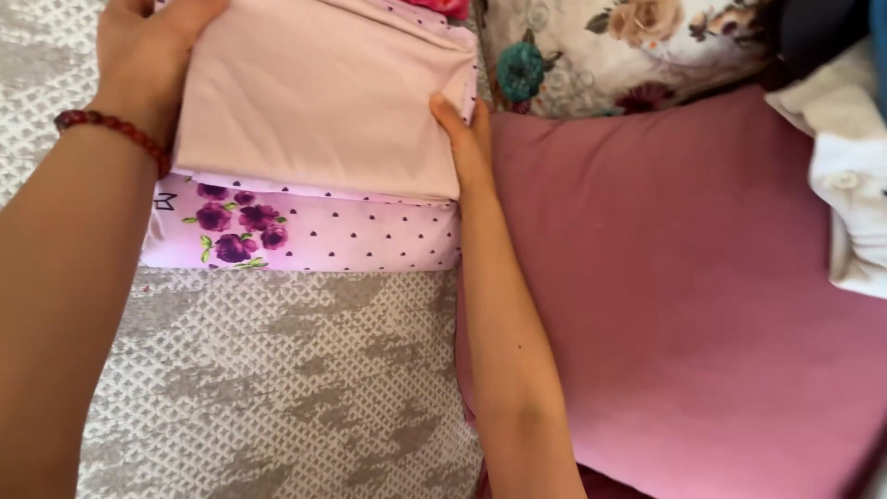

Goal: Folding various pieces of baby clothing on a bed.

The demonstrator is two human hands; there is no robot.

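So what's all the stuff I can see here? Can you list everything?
plain pink folded cloth: one, pale pink, on top of the stack, upper left
printed folded cloth: one, pink with small dark hearts and purple flowers, under the plain one
textured cover: one, silver-grey, beneath the stack
pink cushion: one, dusty rose, right
floral pillow: one, cream with teal and beige flowers, top
white garment: one, white, far right edge
bead bracelet: one, dark red, left wrist
left hand: on the stack's left edge
right hand: flat against the stack's right edge
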